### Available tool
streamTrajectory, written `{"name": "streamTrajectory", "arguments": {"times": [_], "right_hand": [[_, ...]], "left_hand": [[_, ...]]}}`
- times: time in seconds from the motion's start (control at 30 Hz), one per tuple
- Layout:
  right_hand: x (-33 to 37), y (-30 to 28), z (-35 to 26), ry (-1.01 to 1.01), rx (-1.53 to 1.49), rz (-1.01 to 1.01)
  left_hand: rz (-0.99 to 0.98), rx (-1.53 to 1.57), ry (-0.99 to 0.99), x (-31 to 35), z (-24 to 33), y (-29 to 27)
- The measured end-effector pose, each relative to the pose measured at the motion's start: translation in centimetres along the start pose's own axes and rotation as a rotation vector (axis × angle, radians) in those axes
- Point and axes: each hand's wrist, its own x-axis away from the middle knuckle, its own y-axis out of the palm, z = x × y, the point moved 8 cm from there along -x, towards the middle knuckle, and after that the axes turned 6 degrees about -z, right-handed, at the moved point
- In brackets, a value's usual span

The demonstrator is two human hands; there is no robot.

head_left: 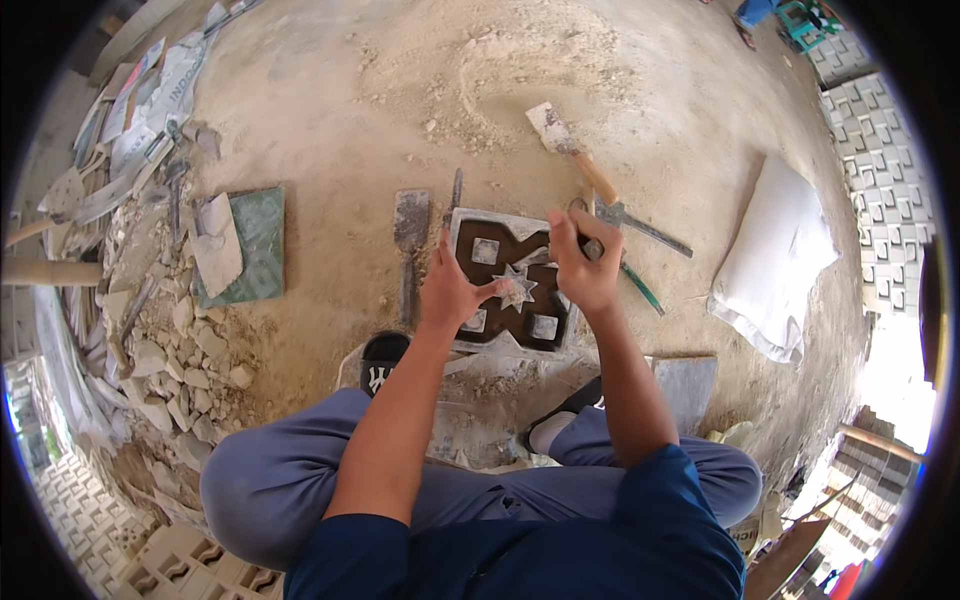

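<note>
Mould [505, 290] lies flat on the sandy floor [400, 90] right in front of us, a square metal frame with dark fill, small square blocks in its corners and a pale star insert [517, 291] at its centre. It sits just beyond our feet, between our two hands, so neither arm has to stretch far.

Our left hand [452, 292] rests on the mould's left edge, thumb up along the rim and the forefinger stretched right until its tip touches the star; the other fingers are loosely curled. Our right hand [583, 265] hovers over the mould's right upper corner, closed around a slim tool [636, 283] whose greenish shaft runs out to the lower right. What the tool's working end does inside the mould we cannot tell, since the fist covers it.

The star lies right of the left fingertip and left and slightly below the right fist, so both hands meet over the centre; the left one is already on it and is the nearer. The mould itself has no clear long axis, being about square, turned slightly against our line of sight.

Beside the mould, to the left, lies a flat trowel [410, 235]; beyond it to the right lies a wooden-handled brush [575, 155]. A white sack [775, 265] lies well apart on the right, and rubble [170, 350] piles up on the left.
</note>
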Motion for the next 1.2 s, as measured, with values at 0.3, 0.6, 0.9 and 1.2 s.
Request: {"name": "streamTrajectory", "arguments": {"times": [0.3, 0.6, 0.9, 1.2], "right_hand": [[-1.7, 0.6, 0.8, 0.043, 0.108, -0.123], [-1.0, 0.8, 1.0, 0.048, -0.096, -0.021], [0.7, 1.7, -4.0, -0.331, -0.203, -0.189], [0.8, 4.4, -2.3, -0.471, -0.003, -0.261]], "left_hand": [[0.04, -0.048, 0.015, -0.2, -0.4, -0.3], [0.004, -0.039, -0.02, 0.1, -0.2, -0.3], [0.012, -0.04, -0.024, -0.2, -0.2, -0.8], [-0.019, 0.009, -0.031, -0.2, 0.5, -0.6]]}}
